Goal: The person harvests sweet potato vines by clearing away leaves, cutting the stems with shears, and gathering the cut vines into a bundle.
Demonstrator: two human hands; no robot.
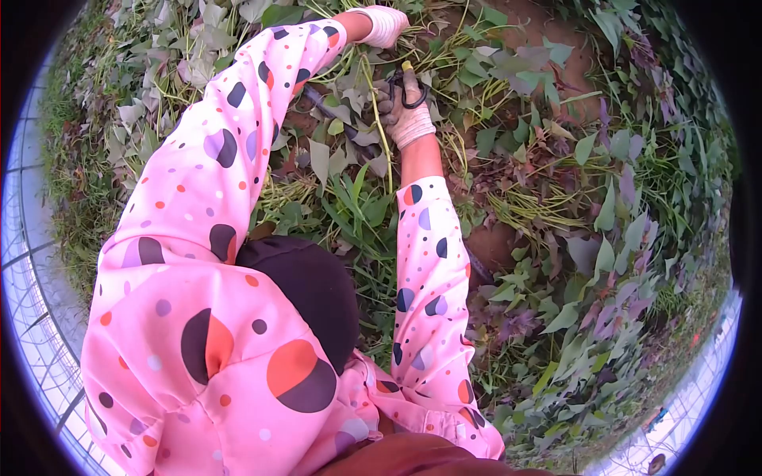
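Observation:
My right hand [407,119], in a pale knitted glove with a soiled grey front, is closed on a pair of scissors. The black looped handles of the scissors [414,97] show around the fingers, while the blades are hidden. A yellow patch shows at one fingertip. Farther forward, at the top edge, my left hand [383,26] wears a whitish glove. It looks closed among thin green vine stems [429,33], its fingers mostly hidden. A long pale stem [378,119] runs down just left of my right hand. Broad-leaved vines surround both hands.
Dense leafy vines [595,262] cover the ground at the right, some purplish. A dark hose [337,115] lies under leaves. Bare brown soil [548,32] shows at the top right. Grass tufts [357,198] grow in the middle. Pale tiled paving [36,262] borders the left.

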